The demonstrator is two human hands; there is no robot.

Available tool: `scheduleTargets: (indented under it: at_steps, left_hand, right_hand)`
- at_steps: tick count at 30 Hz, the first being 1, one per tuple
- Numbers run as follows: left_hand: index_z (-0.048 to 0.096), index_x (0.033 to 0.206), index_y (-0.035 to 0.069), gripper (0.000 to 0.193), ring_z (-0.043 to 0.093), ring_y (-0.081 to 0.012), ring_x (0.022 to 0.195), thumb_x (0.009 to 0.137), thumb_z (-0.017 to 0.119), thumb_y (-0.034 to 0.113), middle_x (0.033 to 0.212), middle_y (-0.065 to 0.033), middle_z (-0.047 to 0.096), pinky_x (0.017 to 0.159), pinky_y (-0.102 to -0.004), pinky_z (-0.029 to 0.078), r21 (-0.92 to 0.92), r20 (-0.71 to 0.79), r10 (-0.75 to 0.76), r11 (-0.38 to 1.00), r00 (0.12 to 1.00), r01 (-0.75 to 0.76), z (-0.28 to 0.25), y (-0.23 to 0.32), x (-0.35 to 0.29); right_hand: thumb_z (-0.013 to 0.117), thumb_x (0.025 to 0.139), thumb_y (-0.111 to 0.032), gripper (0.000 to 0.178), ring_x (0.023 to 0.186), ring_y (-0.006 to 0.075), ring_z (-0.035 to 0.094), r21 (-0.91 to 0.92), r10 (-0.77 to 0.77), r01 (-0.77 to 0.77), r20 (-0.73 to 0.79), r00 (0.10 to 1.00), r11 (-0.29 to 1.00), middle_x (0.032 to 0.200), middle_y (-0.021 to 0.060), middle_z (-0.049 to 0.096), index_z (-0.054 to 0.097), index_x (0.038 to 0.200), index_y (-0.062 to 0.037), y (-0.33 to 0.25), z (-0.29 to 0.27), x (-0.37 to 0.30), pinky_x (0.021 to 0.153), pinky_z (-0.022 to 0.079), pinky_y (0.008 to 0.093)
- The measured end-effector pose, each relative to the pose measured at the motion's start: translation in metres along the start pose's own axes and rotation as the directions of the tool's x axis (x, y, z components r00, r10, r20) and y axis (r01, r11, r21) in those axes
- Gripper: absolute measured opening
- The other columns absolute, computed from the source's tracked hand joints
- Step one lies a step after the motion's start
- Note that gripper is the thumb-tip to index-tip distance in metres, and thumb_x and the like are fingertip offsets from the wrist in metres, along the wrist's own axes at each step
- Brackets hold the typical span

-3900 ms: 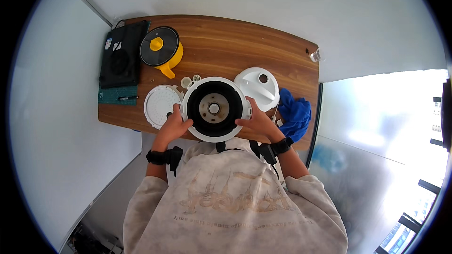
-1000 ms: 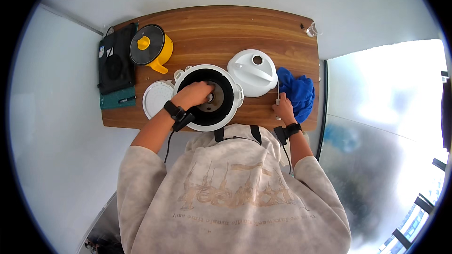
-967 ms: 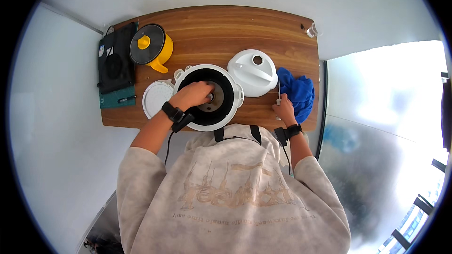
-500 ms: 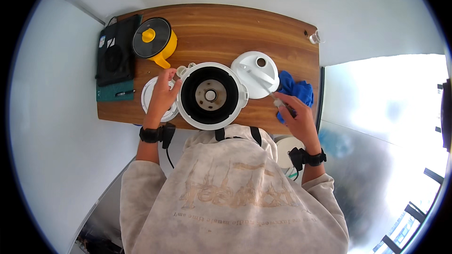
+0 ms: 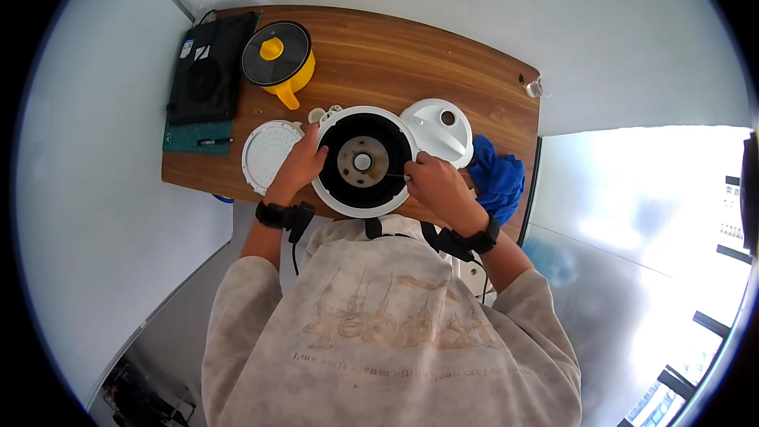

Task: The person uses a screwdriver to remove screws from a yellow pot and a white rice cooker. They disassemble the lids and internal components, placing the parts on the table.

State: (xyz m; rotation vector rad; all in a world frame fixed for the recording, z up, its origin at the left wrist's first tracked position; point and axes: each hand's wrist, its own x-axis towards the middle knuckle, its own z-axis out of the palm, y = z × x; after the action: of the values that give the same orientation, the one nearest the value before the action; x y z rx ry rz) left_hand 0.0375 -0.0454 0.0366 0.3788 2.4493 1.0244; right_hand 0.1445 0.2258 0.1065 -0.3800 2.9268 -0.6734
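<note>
In front of me stands a white rice cooker body (image 5: 364, 211), open at the top, with black inner walls and a stained round heating plate (image 5: 348, 164) at its bottom. My left hand (image 5: 304, 162) grips its left rim, thumb over the inner side. At the right rim, my right hand (image 5: 435, 182) is closed round what looks like a screwdriver (image 5: 398, 176); its thin shaft points into the cooker and its handle is mostly hidden. Behind that hand lies the white lid (image 5: 435, 136) with a round hole. A round, dotted white plate (image 5: 267, 156) lies left of the cooker.
A yellow pot (image 5: 299, 79) with a dark lid stands at the back left, beside a flat black appliance (image 5: 209, 71) and a green mat (image 5: 182, 138). Small whitish parts (image 5: 317, 115) sit behind the cooker. A blue cloth (image 5: 496, 178) lies right; a small clear cup (image 5: 535, 88) is at the far right corner.
My right hand has moved left from beside the blue cloth to the cooker's right rim, bringing the tool over the opening. My left hand has come onto the left rim.
</note>
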Motion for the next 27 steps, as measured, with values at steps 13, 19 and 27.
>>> scheduleTargets:
  at_steps: [13, 19, 27]
  left_hand:
    - [0.034, 0.138, -0.007, 0.051, 0.059, -0.0464, 0.109, 0.095, 0.056, 0.011, 0.116, -0.0344, 0.059, 0.091, -0.0487, 0.049, 0.022, -0.1, 0.072, 0.997, 0.992, -0.07, 0.009, -0.008, -0.001]
    - [0.036, 0.135, -0.006, 0.047, 0.058, -0.0464, 0.11, 0.095, 0.055, 0.011, 0.117, -0.0341, 0.059, 0.091, -0.0489, 0.049, -0.032, -0.09, 0.076, 0.996, 0.993, -0.08, 0.011, -0.013, 0.001]
    - [0.034, 0.134, 0.0, 0.041, 0.06, -0.0467, 0.109, 0.104, 0.046, 0.025, 0.114, -0.0333, 0.062, 0.088, -0.0494, 0.049, -0.038, 0.03, -0.119, 0.992, 0.992, 0.12, 0.0, 0.014, -0.001]
  right_hand:
    - [0.068, 0.069, -0.002, 0.009, 0.074, 0.0336, 0.066, -0.109, -0.08, 0.089, 0.084, 0.993, 0.99, 0.085, 0.0189, 0.061, 0.065, 0.078, 0.0001, -0.015, -0.002, 0.019, 0.065, 0.056, 0.0402]
    - [0.065, 0.074, -0.002, 0.013, 0.072, 0.0355, 0.064, -0.047, -0.033, 0.036, 0.055, 0.998, 0.998, 0.083, 0.019, 0.059, 0.061, 0.086, -0.0006, -0.014, 0.003, 0.019, 0.063, 0.053, 0.0431]
    - [0.065, 0.079, -0.005, 0.01, 0.075, 0.0352, 0.063, 0.037, -0.032, 0.031, 0.019, 0.999, 0.999, 0.086, 0.0174, 0.054, 0.059, 0.088, -0.0035, -0.007, 0.026, 0.003, 0.065, 0.052, 0.0457]
